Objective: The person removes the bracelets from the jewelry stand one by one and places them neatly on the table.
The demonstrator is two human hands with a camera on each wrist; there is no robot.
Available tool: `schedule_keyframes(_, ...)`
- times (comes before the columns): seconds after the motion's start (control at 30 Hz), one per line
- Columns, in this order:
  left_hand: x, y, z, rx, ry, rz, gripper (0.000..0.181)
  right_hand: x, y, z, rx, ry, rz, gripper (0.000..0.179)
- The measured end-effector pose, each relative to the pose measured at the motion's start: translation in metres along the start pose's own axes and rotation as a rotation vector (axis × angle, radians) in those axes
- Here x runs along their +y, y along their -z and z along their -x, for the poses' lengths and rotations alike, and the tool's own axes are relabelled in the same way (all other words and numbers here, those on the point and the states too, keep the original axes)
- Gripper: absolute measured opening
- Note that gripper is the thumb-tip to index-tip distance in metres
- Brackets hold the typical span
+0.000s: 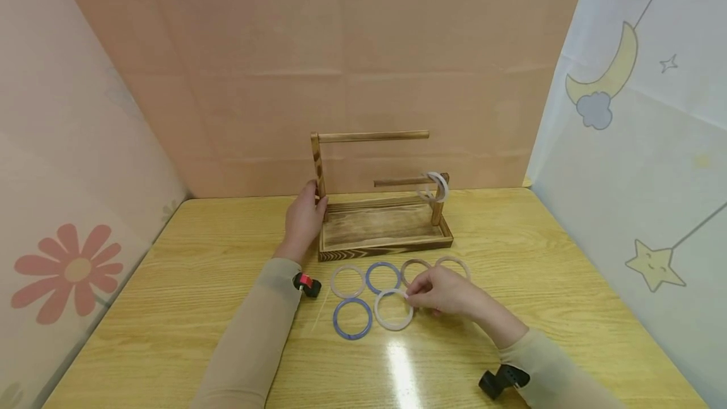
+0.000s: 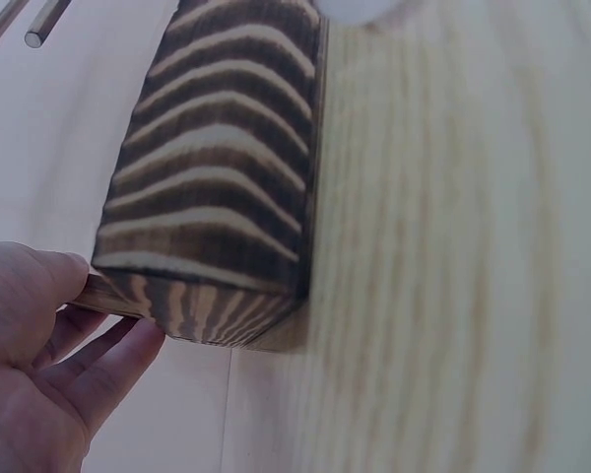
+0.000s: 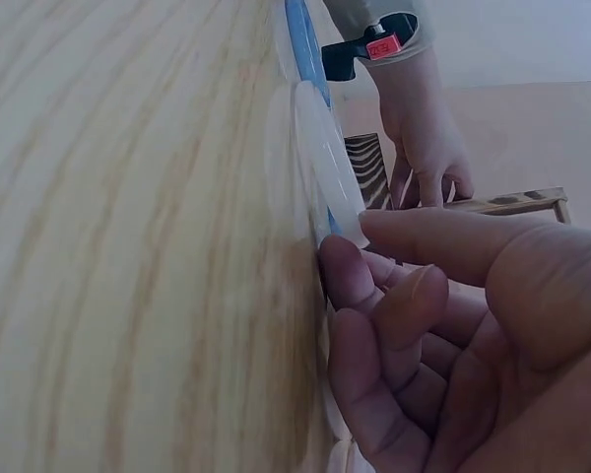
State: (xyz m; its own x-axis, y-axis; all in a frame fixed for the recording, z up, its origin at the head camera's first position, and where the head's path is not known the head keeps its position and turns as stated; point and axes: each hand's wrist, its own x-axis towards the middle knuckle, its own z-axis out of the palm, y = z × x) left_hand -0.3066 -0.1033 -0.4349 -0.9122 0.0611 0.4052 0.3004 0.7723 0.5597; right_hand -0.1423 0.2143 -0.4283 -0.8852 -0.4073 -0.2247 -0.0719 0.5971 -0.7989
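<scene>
Plainly, in the head view a wooden rack (image 1: 386, 250) stands toward the back of the bench (image 1: 227, 251), and the left hand (image 1: 302, 219) has its grip closed about the rack's left post (image 1: 316, 160). The right hand (image 1: 445, 292) has its grip pinched on the right rim of a white ring (image 1: 392, 328), in front of the rack. A lower blue ring (image 1: 352, 337) lies just left of it; behind these two come a translucent ring (image 1: 348, 267), an upper blue ring (image 1: 383, 264), a brownish ring (image 1: 403, 272) and a pale ring (image 1: 453, 259). White hoops (image 1: 445, 187) hang around the rack's lower bar (image 1: 397, 182), close to its right end.

In the left wrist view, the left hand's thumb and fingers hold the post beside the corner of the rack's tray, whose striped wall (image 2: 217, 148) faces the camera.

In the right wrist view, the right hand's fingertips (image 3: 343, 264) pinch the white ring's edge; the ring is tilted, its held side raised off the bench. Farther off, the left hand shows at the rack, below a sleeve (image 3: 350, 14) and a black device (image 3: 340, 62) with a red patch
</scene>
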Motion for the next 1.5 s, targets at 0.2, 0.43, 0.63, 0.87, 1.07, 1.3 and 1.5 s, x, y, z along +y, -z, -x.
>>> schedule_keyframes(0.2,-0.002,-0.001,-0.001,0.008,-0.008,-0.003,0.044,-0.003,-0.002,0.0,0.011,0.007,0.049,0.007)
schedule_keyframes(0.43,-0.002,-0.001,-0.001,0.003,-0.009,0.001,0.044,-0.004,-0.006,-0.003,0.06,-0.03,0.112,0.009)
schedule_keyframes(0.63,-0.001,-0.001,-0.001,-0.006,-0.005,0.002,0.046,-0.002,-0.008,-0.007,0.089,-0.037,0.175,0.018)
schedule_keyframes(0.87,0.0,0.0,0.0,-0.01,-0.003,0.006,0.047,-0.002,-0.007,-0.007,0.075,-0.02,0.163,0.019)
schedule_keyframes(1.07,0.001,0.001,0.0,-0.008,0.0,0.009,0.047,-0.002,-0.006,-0.006,0.058,-0.016,0.127,0.018)
schedule_keyframes(1.3,0.0,-0.001,-0.001,-0.005,0.003,0.007,0.046,-0.002,-0.001,-0.004,0.049,0.006,0.091,0.014)
schedule_keyframes(1.5,0.0,-0.001,-0.001,-0.01,0.01,0.004,0.046,-0.006,0.009,-0.005,0.095,0.002,0.098,0.015)
